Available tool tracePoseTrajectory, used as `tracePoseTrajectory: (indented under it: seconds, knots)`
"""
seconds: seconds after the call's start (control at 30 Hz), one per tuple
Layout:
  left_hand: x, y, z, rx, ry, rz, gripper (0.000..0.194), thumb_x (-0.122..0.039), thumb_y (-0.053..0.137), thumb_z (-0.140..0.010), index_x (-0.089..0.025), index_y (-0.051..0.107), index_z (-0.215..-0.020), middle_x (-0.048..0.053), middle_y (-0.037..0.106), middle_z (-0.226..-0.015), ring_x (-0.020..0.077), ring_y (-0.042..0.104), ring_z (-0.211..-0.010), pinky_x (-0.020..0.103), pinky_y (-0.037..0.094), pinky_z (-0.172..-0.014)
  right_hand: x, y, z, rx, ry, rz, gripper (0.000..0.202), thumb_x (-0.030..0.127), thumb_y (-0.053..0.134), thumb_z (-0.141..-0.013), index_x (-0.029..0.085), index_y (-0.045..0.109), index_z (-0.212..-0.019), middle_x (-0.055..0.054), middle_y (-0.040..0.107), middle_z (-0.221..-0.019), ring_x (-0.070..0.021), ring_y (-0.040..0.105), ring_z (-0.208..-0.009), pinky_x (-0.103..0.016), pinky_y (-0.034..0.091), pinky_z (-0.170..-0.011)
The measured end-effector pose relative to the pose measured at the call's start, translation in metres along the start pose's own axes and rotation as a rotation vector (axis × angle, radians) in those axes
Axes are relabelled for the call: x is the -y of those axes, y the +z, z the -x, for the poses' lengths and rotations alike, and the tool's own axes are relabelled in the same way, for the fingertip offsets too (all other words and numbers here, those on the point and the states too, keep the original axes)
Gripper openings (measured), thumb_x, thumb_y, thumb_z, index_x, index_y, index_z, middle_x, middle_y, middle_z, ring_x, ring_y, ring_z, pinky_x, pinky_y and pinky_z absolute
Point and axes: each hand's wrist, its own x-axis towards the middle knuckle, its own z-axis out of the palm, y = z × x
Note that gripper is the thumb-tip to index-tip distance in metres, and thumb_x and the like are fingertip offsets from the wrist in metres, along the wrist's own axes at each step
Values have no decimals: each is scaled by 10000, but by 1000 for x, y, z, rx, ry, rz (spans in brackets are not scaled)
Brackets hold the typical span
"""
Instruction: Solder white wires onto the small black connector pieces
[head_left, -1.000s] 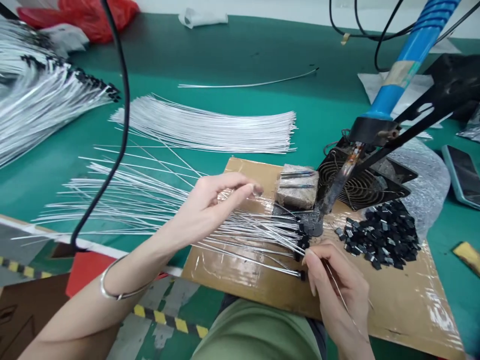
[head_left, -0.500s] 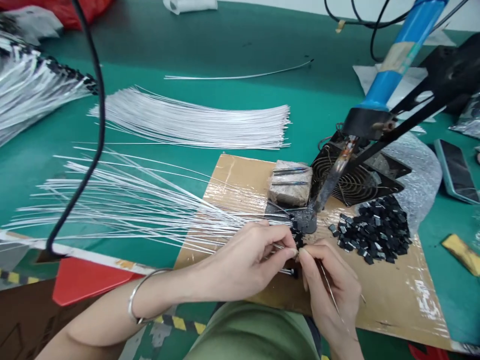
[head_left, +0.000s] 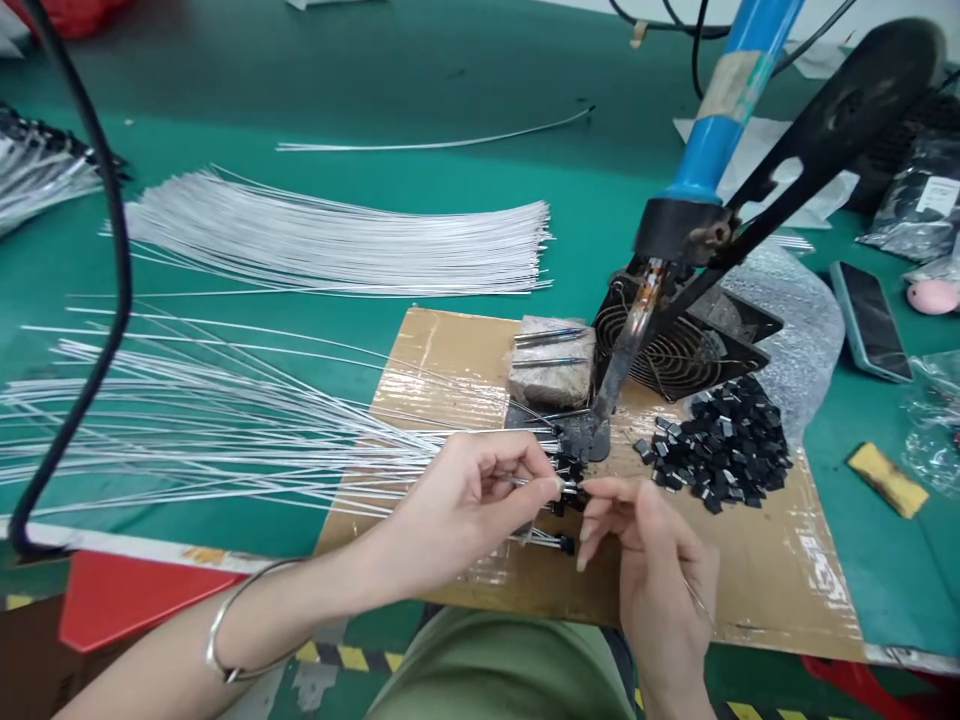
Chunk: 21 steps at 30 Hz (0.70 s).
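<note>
My left hand (head_left: 487, 495) pinches a thin white cable near its end, thumb and index finger pressed together. Just to its right, my right hand (head_left: 652, 570) has its index finger stretched towards that cable end and its other fingers curled. A thin silvery solder wire (head_left: 696, 598) runs by its palm; how the fingers hold it is mostly hidden. Around the left hand lie white cables (head_left: 300, 420) with black ends (head_left: 570, 470), spread leftwards. Above both hands a soldering iron (head_left: 622, 345) with a blue handle points down in its stand.
A pile of small black pieces (head_left: 724, 445) sits on the cardboard (head_left: 780, 580), beside a small fan (head_left: 675, 345). A block with metal tips (head_left: 551, 375) stands behind the hands. Farther back is a white cable bundle (head_left: 345, 240). A phone (head_left: 870, 320) and yellow sponge (head_left: 887, 480) lie right.
My right hand's thumb and index finger have parted from the cable end and drawn slightly apart from my left hand. The left hand keeps its pinch. The whole view has shifted.
</note>
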Motion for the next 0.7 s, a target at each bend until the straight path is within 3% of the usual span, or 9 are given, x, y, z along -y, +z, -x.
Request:
tracePoseTrajectory:
  seconds: [0.1, 0.27, 0.47, 0.7]
  knots:
    - [0, 0, 1, 0, -4, 9, 241, -338, 613, -904, -162, 609, -740, -63, 473, -583, 86, 345, -531, 230, 247, -493, 0, 9, 0, 15, 24, 2, 219, 335, 652, -1031, 262, 858, -1018, -34, 721, -808, -103, 656, -606, -169, 574, -479]
    - [2, 2, 3, -4, -14, 1, 265, -376, 611, -925, -144, 653, -806, 16, 642, -691, 114, 455, -590, 248, 308, -543, 1, 14, 1, 34, 109, -94, 141, 329, 740, -970, 264, 866, -961, -24, 727, -756, -92, 631, -542, -162, 552, -437]
    - [6, 5, 3, -53, -11, -43, 259, -405, 621, -922, -170, 609, -813, -11, 600, -642, 108, 407, -548, 247, 278, -519, 10, 21, 2, -58, 313, -184, 146, 393, 865, -837, 252, 868, -873, 5, 694, -681, -67, 572, -511, -144, 498, -433]
    - [3, 7, 4, -48, -14, -57, 263, -410, 594, -916, -178, 582, -793, -5, 586, -644, 110, 387, -543, 259, 257, -513, 13, 23, 1, -76, 347, -204, 189, 400, 893, -802, 216, 857, -830, 15, 668, -644, -51, 539, -469, -132, 471, -410]
